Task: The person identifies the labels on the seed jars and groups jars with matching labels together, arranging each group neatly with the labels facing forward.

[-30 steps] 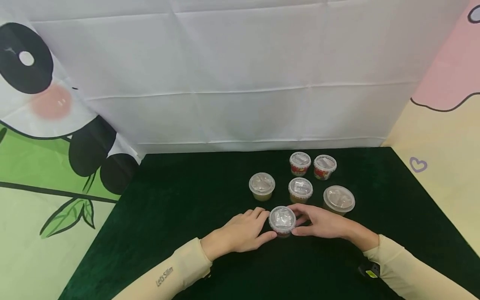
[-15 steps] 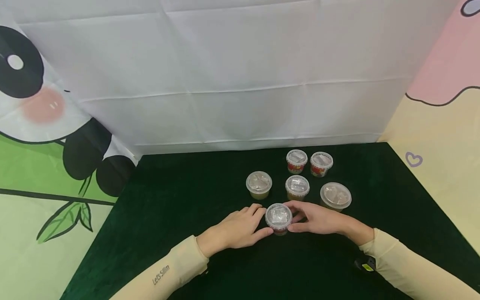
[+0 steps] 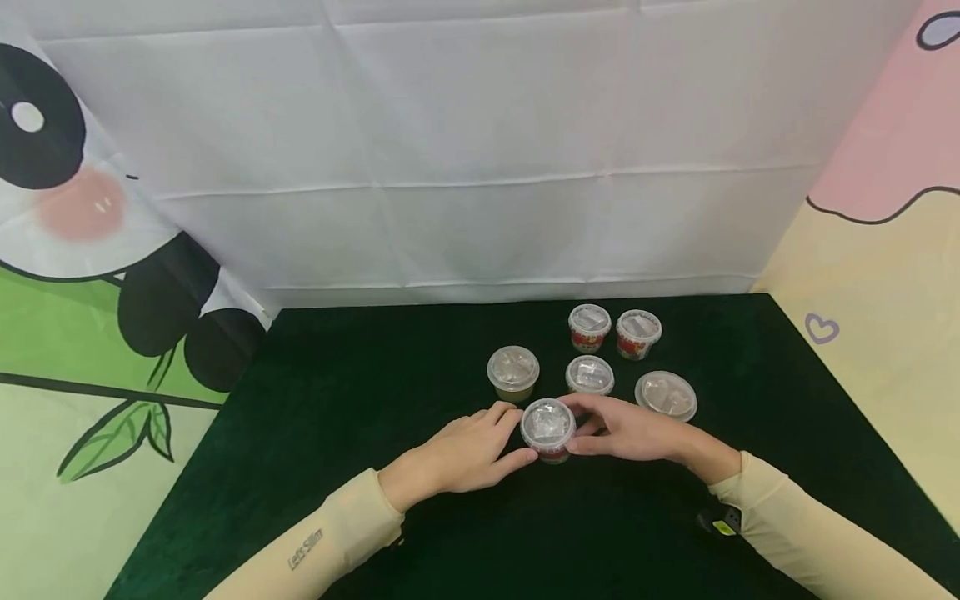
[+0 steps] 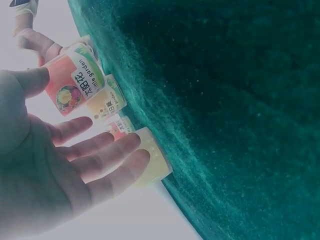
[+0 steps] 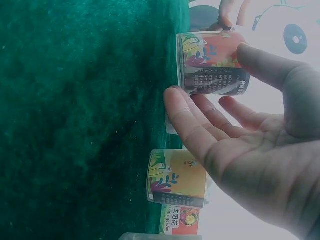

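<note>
A clear-lidded cup with a red label (image 3: 548, 425) (image 4: 72, 82) (image 5: 215, 62) stands between the two hands. At its left side is the left hand (image 3: 465, 450) (image 4: 60, 155), its thumb at the cup and its other fingers nearly straight. From the right, the right hand (image 3: 637, 427) (image 5: 250, 135) holds the cup, thumb on one side and fingers curved behind. Just beyond stands another lidded cup (image 3: 590, 376), partly covered by the right hand and the held cup. Whether the held cup's base touches the cloth, I cannot tell.
On the dark green cloth (image 3: 360, 375) stand a lidded cup (image 3: 513, 371) at the left, two red-labelled cups (image 3: 589, 325) (image 3: 639, 332) at the back, and a wider-lidded one (image 3: 666, 395) behind the right forearm. A white sheet (image 3: 480, 225) hangs behind.
Both hands and the cup between them have moved slightly away from the person, nearer the middle cup behind. The other cups stand as before; the head view has shifted a little.
</note>
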Action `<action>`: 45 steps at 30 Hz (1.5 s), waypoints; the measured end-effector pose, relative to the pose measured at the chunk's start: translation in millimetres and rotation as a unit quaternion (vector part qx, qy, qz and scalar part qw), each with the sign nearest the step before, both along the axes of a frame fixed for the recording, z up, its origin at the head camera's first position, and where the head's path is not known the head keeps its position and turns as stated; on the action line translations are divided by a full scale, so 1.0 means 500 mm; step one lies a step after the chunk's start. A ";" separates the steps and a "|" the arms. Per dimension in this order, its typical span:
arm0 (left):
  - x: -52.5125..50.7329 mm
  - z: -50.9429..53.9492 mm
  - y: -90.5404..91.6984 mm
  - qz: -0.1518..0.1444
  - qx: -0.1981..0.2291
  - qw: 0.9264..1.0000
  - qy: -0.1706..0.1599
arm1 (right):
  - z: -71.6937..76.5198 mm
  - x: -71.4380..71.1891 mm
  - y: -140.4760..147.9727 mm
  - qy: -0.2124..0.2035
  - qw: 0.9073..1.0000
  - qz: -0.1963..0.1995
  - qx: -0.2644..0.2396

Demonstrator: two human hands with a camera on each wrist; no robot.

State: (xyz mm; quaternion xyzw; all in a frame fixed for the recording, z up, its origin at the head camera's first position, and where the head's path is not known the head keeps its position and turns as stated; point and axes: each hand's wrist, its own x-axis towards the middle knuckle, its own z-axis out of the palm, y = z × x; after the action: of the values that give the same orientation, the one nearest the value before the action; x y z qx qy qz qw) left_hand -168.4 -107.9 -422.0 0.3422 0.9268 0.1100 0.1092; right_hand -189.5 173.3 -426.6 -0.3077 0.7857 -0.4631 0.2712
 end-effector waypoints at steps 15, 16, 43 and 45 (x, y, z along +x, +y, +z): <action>-0.002 -0.002 -0.021 0.011 0.008 1.000 -0.005 | -0.003 -0.011 -0.020 0.011 1.000 0.006 -0.003; -0.003 -0.001 -0.022 0.012 0.009 1.000 -0.006 | -0.002 -0.012 -0.020 0.006 1.000 0.004 -0.002; -0.049 0.044 -0.036 0.028 0.098 0.995 0.021 | 0.048 -0.043 -0.034 -0.044 0.998 -0.030 -0.044; -0.056 0.049 -0.038 0.025 0.107 0.993 0.031 | 0.052 -0.048 -0.037 -0.045 0.997 -0.037 -0.051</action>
State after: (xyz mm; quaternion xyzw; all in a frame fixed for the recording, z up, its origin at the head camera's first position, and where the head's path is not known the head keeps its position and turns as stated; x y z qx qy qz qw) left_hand -196.3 -127.0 -397.5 0.3317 0.9209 0.2007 0.0399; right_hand -213.6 154.9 -400.7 -0.2702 0.7593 -0.5255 0.2728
